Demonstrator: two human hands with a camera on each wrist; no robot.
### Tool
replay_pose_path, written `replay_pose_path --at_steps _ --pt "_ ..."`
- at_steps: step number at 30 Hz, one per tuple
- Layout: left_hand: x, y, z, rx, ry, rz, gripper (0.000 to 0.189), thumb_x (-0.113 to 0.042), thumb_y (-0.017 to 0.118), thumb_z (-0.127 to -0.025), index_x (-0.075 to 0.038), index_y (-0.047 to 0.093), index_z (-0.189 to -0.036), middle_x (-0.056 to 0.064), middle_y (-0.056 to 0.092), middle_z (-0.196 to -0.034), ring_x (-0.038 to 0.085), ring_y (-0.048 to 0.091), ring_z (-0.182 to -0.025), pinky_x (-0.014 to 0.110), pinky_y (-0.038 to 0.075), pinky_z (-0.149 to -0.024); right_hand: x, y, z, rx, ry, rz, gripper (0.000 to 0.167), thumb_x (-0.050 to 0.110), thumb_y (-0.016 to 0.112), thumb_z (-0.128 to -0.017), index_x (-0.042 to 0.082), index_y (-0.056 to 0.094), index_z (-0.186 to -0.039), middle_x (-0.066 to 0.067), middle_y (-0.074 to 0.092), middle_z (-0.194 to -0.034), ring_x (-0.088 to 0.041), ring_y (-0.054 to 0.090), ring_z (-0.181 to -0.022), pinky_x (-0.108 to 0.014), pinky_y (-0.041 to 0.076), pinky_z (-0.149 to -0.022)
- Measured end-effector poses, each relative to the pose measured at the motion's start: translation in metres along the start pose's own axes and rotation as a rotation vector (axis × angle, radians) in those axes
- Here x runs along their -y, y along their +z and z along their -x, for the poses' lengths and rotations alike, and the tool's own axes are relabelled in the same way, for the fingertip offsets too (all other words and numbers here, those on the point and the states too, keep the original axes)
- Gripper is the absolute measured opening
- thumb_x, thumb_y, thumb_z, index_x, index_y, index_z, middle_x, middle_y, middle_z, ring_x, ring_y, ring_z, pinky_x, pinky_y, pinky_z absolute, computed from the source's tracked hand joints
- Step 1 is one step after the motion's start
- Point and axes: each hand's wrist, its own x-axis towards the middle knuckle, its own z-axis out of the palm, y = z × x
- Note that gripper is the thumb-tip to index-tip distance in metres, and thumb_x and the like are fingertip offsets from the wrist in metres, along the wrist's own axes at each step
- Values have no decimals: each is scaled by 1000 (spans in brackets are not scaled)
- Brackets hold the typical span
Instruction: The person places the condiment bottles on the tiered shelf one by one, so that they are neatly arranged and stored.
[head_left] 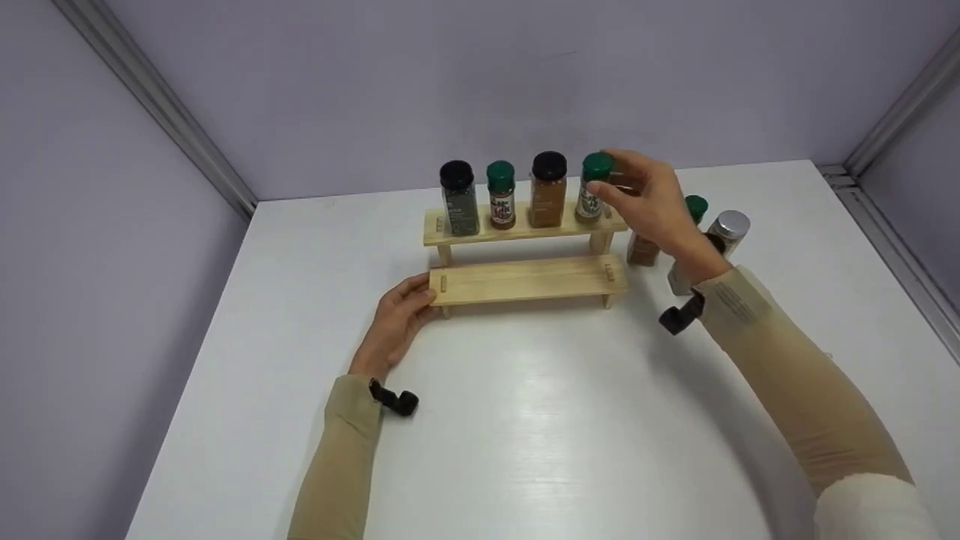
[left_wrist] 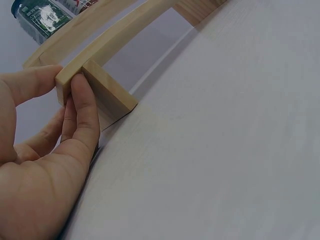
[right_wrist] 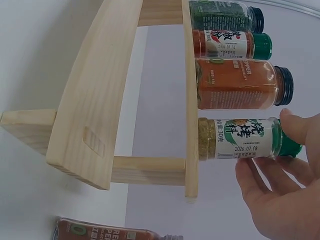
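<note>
A two-tier wooden spice rack (head_left: pixel 517 281) stands on the white table. At its left end my left hand (head_left: pixel 397 315) pinches the lower shelf board, thumb on one face and fingers beneath, as the left wrist view shows. My right hand (head_left: pixel 652 199) holds a small green-capped spice jar (right_wrist: pixel 240 139) by its cap and upper part. This jar is upright at the right end of the upper shelf, its base at the board. To its left stand a black-capped jar of orange powder (head_left: pixel 548 191), a green-capped jar of red powder (head_left: pixel 501 196) and a black-capped jar of dark green herbs (head_left: pixel 458 199).
On the table right of the rack, several more jars stand partly behind my right wrist, among them a silver-capped jar (head_left: pixel 731 225), a green-capped jar (head_left: pixel 696 206) and a reddish-brown jar (head_left: pixel 643 249). A pale wall (head_left: pixel 337 90) rises behind the table.
</note>
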Motion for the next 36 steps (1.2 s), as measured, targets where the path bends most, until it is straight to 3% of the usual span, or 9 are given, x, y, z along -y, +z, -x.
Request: replay_pose_path --at_steps 8,22,28,31,36 --pt "-3 1 0 -11 -4 -7 47 -6 61 -108 1 49 -154 13 60 -137 19 65 -115 26 58 -92 9 -19 9 -2 -36 -16 61 32 74 -104 13 53 -157 -11 60 -154 -28 60 -140 -37 50 -118" --pt "-2 -2 -1 -4 2 -12 52 -6 62 -108 2 46 -156 19 54 -150 21 64 -125 28 58 -101 15 -60 46 -79 -78 125 51 26 77 -102 8 62 -148 -16 66 -146 -31 63 -135 -29 51 -114" --pt "-1 -1 1 -19 -6 -9 50 -7 63 -108 2 47 -155 17 56 -146 21 63 -122 27 58 -98 -1 -77 61 -113 -126 200 46 18 78 -100 7 66 -144 -18 69 -139 -11 66 -124 -19 51 -108" --pt "0 0 2 -17 -3 -6 50 -6 62 -108 2 47 -155 17 56 -145 21 63 -122 28 58 -98 -11 -85 68 -121 -138 211 44 17 78 -100 6 68 -142 -11 71 -135 1 64 -119 -16 51 -106" --pt "0 1 1 6 5 -9 50 -6 59 -109 2 45 -156 18 53 -148 22 64 -124 28 57 -100 -25 -96 82 -122 -99 226 41 18 77 -101 8 69 -140 -12 71 -135 9 62 -115 -10 50 -101"
